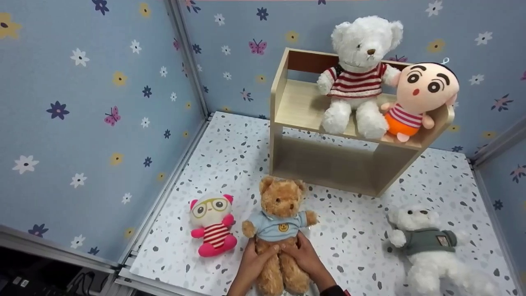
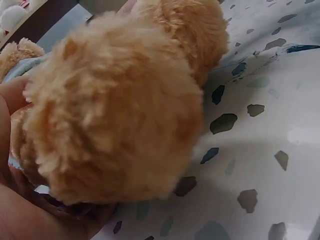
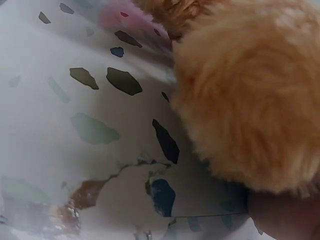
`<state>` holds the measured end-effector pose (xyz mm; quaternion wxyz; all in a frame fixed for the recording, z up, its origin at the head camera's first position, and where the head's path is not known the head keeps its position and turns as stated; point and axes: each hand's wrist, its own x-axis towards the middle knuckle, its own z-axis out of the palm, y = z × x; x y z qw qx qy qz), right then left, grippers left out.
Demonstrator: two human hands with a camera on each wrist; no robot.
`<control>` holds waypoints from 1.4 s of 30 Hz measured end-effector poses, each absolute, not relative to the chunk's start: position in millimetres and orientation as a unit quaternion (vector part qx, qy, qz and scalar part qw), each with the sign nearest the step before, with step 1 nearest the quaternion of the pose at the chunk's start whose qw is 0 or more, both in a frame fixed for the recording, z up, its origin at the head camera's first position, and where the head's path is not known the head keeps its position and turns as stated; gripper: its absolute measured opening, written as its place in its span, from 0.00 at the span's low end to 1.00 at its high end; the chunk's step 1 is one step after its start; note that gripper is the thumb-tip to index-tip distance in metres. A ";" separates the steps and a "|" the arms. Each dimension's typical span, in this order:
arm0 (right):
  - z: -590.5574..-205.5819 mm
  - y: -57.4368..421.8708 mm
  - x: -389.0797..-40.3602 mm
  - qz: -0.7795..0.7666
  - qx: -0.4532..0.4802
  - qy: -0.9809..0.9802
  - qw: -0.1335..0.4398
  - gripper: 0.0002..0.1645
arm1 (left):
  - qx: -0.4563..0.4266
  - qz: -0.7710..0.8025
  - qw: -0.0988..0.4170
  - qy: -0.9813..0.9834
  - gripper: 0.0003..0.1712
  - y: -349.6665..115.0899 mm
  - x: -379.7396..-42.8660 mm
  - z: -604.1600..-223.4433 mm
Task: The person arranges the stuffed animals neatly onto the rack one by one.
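Golden-brown plush teddy bear in a light-blue shirt (image 1: 274, 231) sits between the left hand (image 1: 252, 261) and right hand (image 1: 305, 255), both gripping its hips in front of the pale wooden two-tier shelf (image 1: 302, 102); seemingly mid-handling, the next move likely calls for even, two-handed support.

A fluffy brown teddy bear (image 1: 279, 242) in a blue shirt (image 1: 267, 225) faces up, 2 arms (image 1: 311, 218) spread, near the shelf (image 1: 298, 102).
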<state>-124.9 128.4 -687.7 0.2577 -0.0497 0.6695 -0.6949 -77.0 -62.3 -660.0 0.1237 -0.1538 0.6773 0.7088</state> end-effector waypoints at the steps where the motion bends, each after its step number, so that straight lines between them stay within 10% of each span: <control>1: -687.7 128.5 -124.8 -0.696 -0.050 0.668 0.259 0.42 | -0.155 0.704 0.121 0.682 0.60 -62.1 -77.5 -659.6; 33: -671.7 144.9 -126.8 -0.669 0.000 0.694 0.266 0.38 | -0.146 0.664 0.045 0.732 0.50 -64.9 -108.2 -655.4; 42: -646.2 205.6 -149.2 -0.696 0.107 0.704 0.097 0.24 | -0.147 0.688 0.025 0.710 0.44 -68.3 -116.5 -651.4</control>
